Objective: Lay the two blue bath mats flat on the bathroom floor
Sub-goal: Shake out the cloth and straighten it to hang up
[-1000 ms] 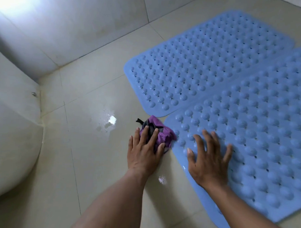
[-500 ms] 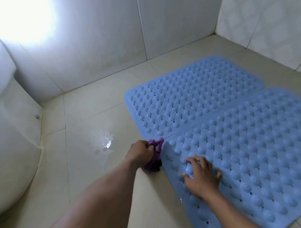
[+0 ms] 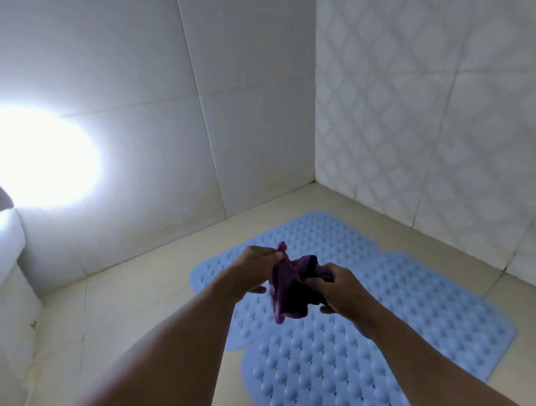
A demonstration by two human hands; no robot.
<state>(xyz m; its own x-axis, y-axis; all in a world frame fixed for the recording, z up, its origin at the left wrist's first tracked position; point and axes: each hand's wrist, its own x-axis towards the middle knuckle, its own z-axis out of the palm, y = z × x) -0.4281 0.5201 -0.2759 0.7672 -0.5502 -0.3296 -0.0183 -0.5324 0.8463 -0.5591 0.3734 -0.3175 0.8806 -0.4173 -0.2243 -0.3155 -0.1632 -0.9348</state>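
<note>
Two blue studded bath mats lie flat side by side on the beige tiled floor. The far mat (image 3: 317, 238) reaches toward the wall corner; the near mat (image 3: 408, 329) runs down to the bottom edge. Above them I hold a crumpled purple cloth (image 3: 288, 288) in the air with both hands. My left hand (image 3: 252, 272) pinches its upper left corner. My right hand (image 3: 336, 290) grips its right side. The cloth and my forearms hide part of both mats.
White tiled walls meet in a corner (image 3: 313, 180) behind the mats. A white fixture (image 3: 2, 300) stands at the left edge. A bright light glare (image 3: 40, 161) reflects off the left wall. Bare floor (image 3: 120, 307) lies left of the mats.
Both hands have risen from the floor. My left hand lifted the purple cloth, my right hand left the near mat and took hold of the cloth. The view has tilted up toward the walls.
</note>
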